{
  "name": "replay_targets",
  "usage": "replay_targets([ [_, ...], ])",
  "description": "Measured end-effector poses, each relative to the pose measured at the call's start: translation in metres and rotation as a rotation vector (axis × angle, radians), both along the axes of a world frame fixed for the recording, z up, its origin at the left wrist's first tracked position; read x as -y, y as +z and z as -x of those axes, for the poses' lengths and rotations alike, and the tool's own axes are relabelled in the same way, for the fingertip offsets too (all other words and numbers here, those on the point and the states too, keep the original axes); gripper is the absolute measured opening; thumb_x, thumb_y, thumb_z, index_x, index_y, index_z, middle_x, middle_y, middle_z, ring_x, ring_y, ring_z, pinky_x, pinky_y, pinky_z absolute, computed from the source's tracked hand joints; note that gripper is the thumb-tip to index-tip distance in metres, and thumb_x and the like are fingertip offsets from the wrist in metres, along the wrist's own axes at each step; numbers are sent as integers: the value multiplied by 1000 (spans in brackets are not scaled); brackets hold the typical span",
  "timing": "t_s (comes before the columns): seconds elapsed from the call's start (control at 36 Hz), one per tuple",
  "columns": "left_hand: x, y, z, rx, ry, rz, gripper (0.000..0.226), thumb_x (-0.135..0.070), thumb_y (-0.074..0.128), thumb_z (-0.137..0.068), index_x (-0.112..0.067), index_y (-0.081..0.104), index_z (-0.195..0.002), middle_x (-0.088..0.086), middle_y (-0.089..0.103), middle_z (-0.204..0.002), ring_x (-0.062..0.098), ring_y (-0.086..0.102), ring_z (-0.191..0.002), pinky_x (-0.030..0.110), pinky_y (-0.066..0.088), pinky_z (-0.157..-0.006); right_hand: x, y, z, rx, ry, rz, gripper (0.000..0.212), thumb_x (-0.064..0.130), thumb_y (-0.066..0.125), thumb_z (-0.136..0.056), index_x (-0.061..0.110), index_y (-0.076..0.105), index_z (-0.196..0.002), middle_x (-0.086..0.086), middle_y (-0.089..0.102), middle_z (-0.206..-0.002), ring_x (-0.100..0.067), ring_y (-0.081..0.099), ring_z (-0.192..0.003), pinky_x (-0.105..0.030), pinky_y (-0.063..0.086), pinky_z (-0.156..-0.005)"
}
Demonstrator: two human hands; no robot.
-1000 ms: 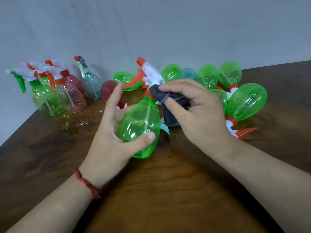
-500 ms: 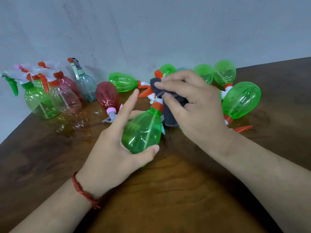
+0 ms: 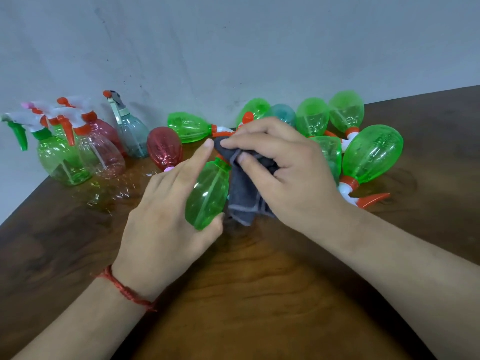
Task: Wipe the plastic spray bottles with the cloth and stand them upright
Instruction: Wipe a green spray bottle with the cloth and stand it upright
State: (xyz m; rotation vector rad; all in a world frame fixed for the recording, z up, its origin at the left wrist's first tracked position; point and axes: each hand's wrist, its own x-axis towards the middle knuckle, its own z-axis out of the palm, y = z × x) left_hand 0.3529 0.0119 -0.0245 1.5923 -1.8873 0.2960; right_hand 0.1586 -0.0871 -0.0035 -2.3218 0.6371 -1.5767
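Left hand (image 3: 161, 216) grips the green bottle (image 3: 207, 196), now lowered; right hand (image 3: 285, 172) pinches the cloth (image 3: 244, 201) over its previously bare spray head, so the wipe is probably nearing its end.

A dark wooden table (image 3: 246, 294), its grain glossy, runs back to a pale grey wall (image 3: 233, 48) — scuffed and speckled.

On the table (image 3: 246, 294), upright bottles (image 3: 78, 154) stand at the far left by the wall (image 3: 233, 48), toppled bottles (image 3: 371, 154) lie behind and right of the centre bottle (image 3: 207, 196), the cloth (image 3: 244, 201) touching its right side.
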Motion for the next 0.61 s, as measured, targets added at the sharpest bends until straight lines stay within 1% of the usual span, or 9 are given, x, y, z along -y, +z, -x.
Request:
replay_targets([
  [0.08, -1, 1, 7, -307, -136, -113, 119, -28, 96, -73, -44, 25, -167, -21, 61, -143, 1, 60, -133, 15, 43, -111, 9, -2, 4, 24, -105, 62, 28, -6, 69, -94, 10, 80, -114, -3, 70, -116, -15, 66, -112, -24, 51, -98],
  [0.14, -1, 1, 9, -524, -240, -185, 117, -24, 96, -72, -44, 29, -166, -19, 68, -136, -4, 61, -131, 4, 38, -108, 14, -3, 6, 22, -148, 60, 28, -5, 68, -93, 12, 81, -112, -1, 69, -116, -16, 66, -111, -29, 54, -95],
  [0.19, -1, 3, 8, -630, -290, -201, 116, -22, 98, -72, -45, 31, -165, -16, 71, -134, -1, 61, -134, 11, 39, -114, 16, -6, 7, -5, -169, 65, 28, -2, 67, -94, 14, 81, -113, 1, 69, -118, -21, 66, -111, -36, 54, -93],
  [0.25, 0, 5, 5, -675, -298, -187, 117, -20, 99, -72, -47, 32, -164, -19, 71, -134, 4, 61, -135, 31, 42, -121, 16, -8, 5, -57, -152, 82, 29, -1, 67, -95, 17, 81, -113, 3, 71, -120, -23, 65, -110, -35, 52, -95],
  [0.28, 0, 6, 5, -684, -289, -177, 116, -19, 98, -71, -45, 32, -164, -22, 71, -133, 2, 61, -134, 31, 44, -120, 16, -8, 4, -95, -125, 89, 29, 0, 67, -96, 18, 81, -114, 5, 71, -121, -24, 64, -110, -34, 50, -96],
  [0.36, 2, 6, 5, -705, -296, -190, 113, -18, 90, -71, -41, 32, -164, -23, 71, -132, -2, 61, -132, 18, 45, -112, 17, -11, 2, -161, -71, 97, 29, 0, 66, -97, 18, 81, -116, 6, 71, -121, -25, 64, -110, -34, 50, -97],
  [0.44, 1, 5, 5, -694, -325, -226, 113, -16, 91, -74, -40, 31, -166, -11, 71, -137, 9, 64, -133, 16, 42, -113, 20, -7, 8, -65, -134, 58, 31, -2, 64, -97, 17, 80, -117, 4, 71, -120, -20, 65, -113, -36, 52, -98],
  [0.56, 1, 4, 3, -693, -364, -251, 112, -19, 94, -77, -50, 30, -164, -6, 68, -142, 21, 66, -132, 43, 49, -116, 23, 0, 12, 108, -145, -95, 34, -8, 62, -94, 15, 79, -113, 5, 67, -116, -6, 64, -112, -22, 48, -100],
  [0.61, 0, 4, -1, -740, -385, -282, 112, -19, 92, -75, -52, 31, -163, -5, 69, -141, 21, 68, -130, 44, 52, -114, 25, 4, 9, 167, -44, -225, 34, -6, 63, -96, 20, 78, -111, 11, 69, -114, -4, 65, -112, -19, 47, -99],
])
